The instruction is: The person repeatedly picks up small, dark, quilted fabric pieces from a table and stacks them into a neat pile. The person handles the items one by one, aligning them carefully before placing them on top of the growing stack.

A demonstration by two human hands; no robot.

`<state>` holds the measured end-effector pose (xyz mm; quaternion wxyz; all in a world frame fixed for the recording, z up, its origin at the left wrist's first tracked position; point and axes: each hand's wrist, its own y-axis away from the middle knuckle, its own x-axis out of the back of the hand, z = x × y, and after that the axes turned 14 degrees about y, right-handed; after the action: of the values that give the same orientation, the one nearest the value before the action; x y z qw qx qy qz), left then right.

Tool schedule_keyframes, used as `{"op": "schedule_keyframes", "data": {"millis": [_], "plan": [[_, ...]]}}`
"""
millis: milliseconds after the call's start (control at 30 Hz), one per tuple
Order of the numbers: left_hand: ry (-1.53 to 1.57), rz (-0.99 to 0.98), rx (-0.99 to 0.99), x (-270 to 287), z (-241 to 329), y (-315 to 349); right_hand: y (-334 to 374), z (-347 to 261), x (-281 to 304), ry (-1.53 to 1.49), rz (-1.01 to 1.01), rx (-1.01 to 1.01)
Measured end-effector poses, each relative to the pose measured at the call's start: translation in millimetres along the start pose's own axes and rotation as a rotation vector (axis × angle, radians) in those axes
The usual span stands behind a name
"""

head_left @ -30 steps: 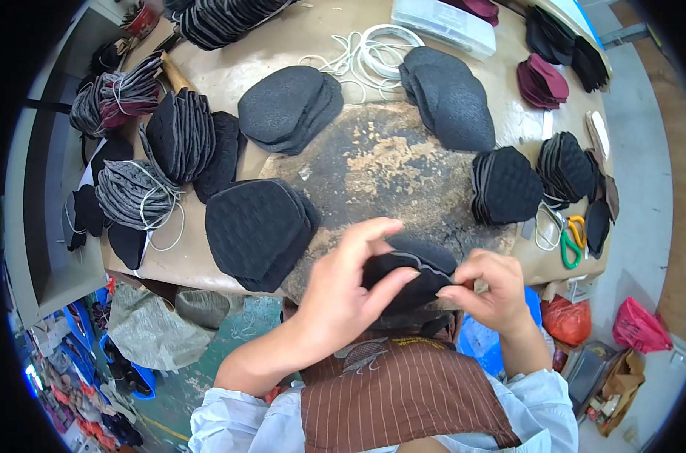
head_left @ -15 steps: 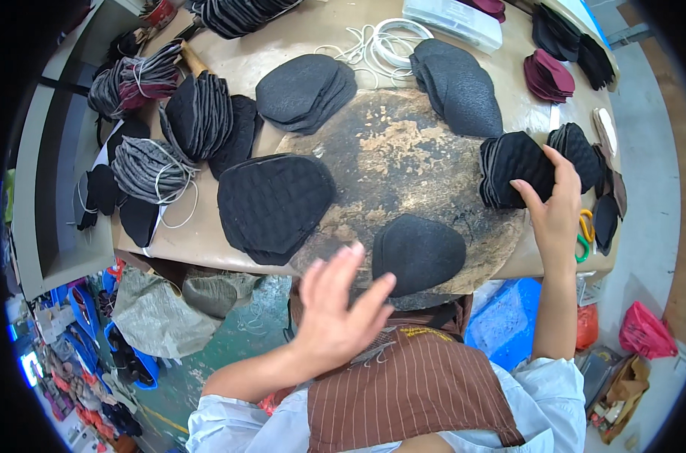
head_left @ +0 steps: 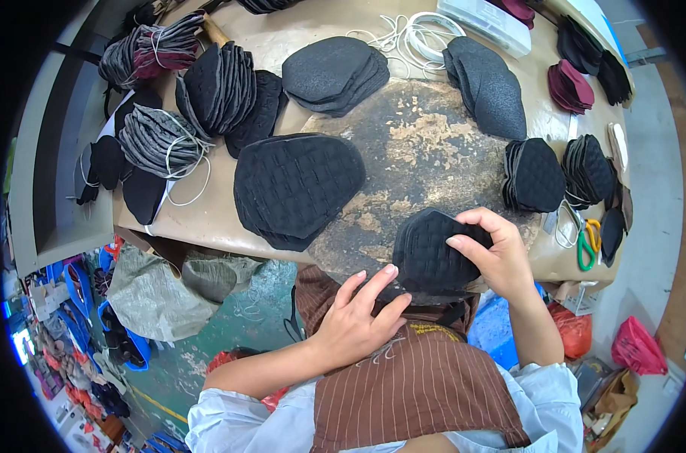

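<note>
My right hand (head_left: 499,258) pinches the right edge of a black quilted fabric pad (head_left: 432,251) between thumb and fingers. The pad lies over a smooth black rounded pad, which it mostly covers, at the near edge of a worn round board (head_left: 426,162). My left hand (head_left: 358,321) is open beside the pad's left edge, fingers spread, fingertips at the board's near rim; whether they touch the pad I cannot tell. Left of them sits a larger stack of black quilted pads (head_left: 297,185). To the right stands a stack of smaller black quilted pads (head_left: 538,175).
Dark textured pads (head_left: 331,72) and a second such pile (head_left: 490,87) lie along the board's far side. Tied grey bundles (head_left: 158,140) crowd the left. White cord (head_left: 426,38), a clear plastic box (head_left: 486,26), maroon pads (head_left: 569,85) and green-and-orange-handled scissors (head_left: 587,245) are also on the table.
My right hand has moved left and nearer from the right-hand stack, bringing a quilted pad over the smooth one. My left hand has shifted slightly right and nearer me. The view has shifted a little.
</note>
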<state>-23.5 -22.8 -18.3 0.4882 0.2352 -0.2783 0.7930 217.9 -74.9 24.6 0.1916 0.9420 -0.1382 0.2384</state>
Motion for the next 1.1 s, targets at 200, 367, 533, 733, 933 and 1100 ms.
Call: {"op": "schedule_keyframes", "data": {"millis": [200, 367, 533, 733, 933, 1100], "plan": [[0.01, 0.014, 0.003, -1.8, -1.3, 0.8, -0.6, 2.5, -2.6, 0.024, 0.023, -0.003], [0.009, 0.013, 0.0, -1.6, -2.1, 0.5, 0.3, 5.5, -5.7, 0.039, 0.048, 0.007], [-0.066, -0.019, 0.026, -1.0, 1.0, -3.9, 1.3, 2.9, -6.1, 0.085, 0.084, 0.015], [-0.23, -0.076, -0.013, 0.8, 2.2, -5.9, 4.9, 2.5, -4.4, 0.136, 0.108, -0.063], [-0.348, -0.087, -0.071, 6.9, 7.1, -18.7, -3.5, -6.5, -3.3, 0.186, 0.081, -0.058], [-0.329, -0.226, -0.116, 12.2, 0.4, -37.8, -5.8, -8.3, -0.5, 0.345, 0.09, -0.069]]}}
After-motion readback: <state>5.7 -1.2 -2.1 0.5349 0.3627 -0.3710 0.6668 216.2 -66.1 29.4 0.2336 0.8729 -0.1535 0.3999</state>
